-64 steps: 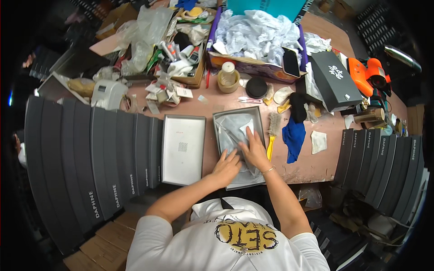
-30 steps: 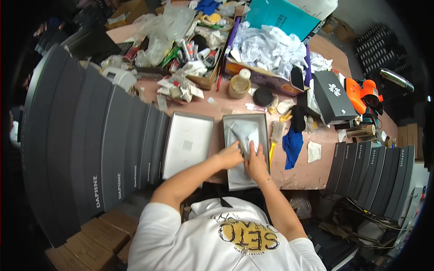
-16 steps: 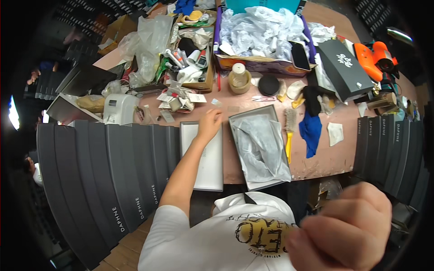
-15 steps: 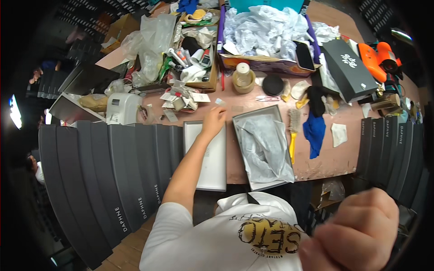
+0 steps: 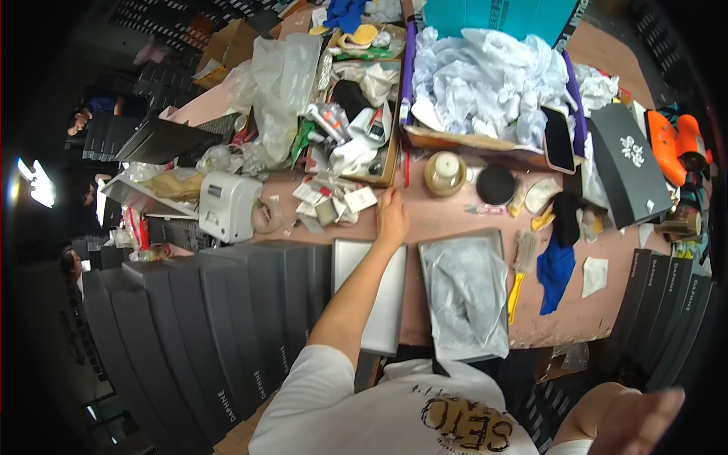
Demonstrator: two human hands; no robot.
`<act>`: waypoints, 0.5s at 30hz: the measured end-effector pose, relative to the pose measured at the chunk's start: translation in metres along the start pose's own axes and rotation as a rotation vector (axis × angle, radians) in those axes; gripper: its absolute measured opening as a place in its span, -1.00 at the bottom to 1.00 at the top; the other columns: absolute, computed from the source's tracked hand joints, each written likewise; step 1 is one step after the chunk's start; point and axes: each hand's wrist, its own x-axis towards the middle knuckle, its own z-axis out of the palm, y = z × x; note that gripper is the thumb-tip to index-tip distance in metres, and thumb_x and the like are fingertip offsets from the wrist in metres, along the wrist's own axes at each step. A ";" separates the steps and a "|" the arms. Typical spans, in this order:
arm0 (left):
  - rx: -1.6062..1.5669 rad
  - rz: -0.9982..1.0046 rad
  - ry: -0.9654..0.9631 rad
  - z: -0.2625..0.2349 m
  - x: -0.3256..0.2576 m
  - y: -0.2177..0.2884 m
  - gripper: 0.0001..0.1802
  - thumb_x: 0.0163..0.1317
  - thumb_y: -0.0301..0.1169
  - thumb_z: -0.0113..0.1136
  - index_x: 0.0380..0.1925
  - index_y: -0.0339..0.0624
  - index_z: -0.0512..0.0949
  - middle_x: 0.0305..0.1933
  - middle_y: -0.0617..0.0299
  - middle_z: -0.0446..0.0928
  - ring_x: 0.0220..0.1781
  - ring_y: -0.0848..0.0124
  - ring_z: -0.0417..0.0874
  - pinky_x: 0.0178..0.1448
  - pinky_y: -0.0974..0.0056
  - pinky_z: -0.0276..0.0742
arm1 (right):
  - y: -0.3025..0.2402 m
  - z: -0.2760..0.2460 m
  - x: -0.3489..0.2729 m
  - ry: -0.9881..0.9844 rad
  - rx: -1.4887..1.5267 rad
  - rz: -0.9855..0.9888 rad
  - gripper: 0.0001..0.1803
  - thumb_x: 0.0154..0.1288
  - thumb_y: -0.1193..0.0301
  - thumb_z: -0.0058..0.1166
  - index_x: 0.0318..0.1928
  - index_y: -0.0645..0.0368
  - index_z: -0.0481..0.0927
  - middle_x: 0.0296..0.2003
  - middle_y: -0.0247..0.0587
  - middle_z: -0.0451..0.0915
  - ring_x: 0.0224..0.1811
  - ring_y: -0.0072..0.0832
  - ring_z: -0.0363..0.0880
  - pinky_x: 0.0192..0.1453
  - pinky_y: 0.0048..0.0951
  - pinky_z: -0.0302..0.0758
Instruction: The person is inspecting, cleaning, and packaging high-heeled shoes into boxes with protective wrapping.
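One left hand (image 5: 392,216) lies flat, empty, fingers together, beside two grey trays (image 5: 388,265); right hand (image 5: 644,421) blurred, state unclear

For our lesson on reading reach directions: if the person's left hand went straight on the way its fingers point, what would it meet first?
Probably the open cardboard tray of tubes and clutter: the left hand points up the table toward its near edge, though depth is hard to judge.

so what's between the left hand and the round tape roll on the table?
In the head view, only bare pink tabletop lies between the left hand and the tape roll; a thin red pen lies just above that stretch.
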 end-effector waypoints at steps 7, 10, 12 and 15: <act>0.002 -0.527 0.112 0.013 0.001 0.037 -0.49 0.11 -0.46 0.10 0.12 -0.24 0.30 0.26 0.00 0.23 0.36 0.03 0.19 0.38 -0.24 -0.07 | 0.168 0.119 -0.045 -0.544 0.238 0.653 -0.74 0.05 0.64 0.03 -0.19 0.30 0.59 -0.30 0.00 0.57 -0.26 -0.02 0.56 -0.15 -0.23 0.50; 0.079 -0.630 0.235 0.032 0.012 0.041 -0.48 0.10 -0.46 0.10 0.10 -0.24 0.27 0.30 0.02 0.17 0.38 0.04 0.14 0.41 -0.23 -0.14 | 0.232 0.182 -0.057 -0.610 0.308 0.654 -0.75 0.12 0.60 -0.05 -0.18 0.31 0.60 -0.26 0.09 0.59 -0.20 0.00 0.57 -0.08 -0.22 0.49; 0.139 -0.640 0.245 0.038 0.016 0.043 -0.48 0.09 -0.46 0.10 0.09 -0.25 0.25 0.31 0.01 0.15 0.39 0.04 0.12 0.41 -0.23 -0.17 | 0.263 0.217 -0.057 -0.824 0.323 0.670 -0.71 0.12 0.57 -0.07 -0.15 0.27 0.62 -0.21 0.08 0.61 -0.16 -0.03 0.58 -0.04 -0.25 0.49; 0.196 -0.662 0.237 0.043 0.012 0.039 -0.47 0.08 -0.44 0.08 0.08 -0.29 0.23 0.30 -0.04 0.13 0.39 0.01 0.10 0.41 -0.25 -0.19 | 0.294 0.252 -0.071 -1.239 0.354 0.729 -0.66 0.10 0.54 -0.09 -0.10 0.22 0.62 -0.13 0.06 0.61 -0.09 -0.06 0.58 0.00 -0.32 0.49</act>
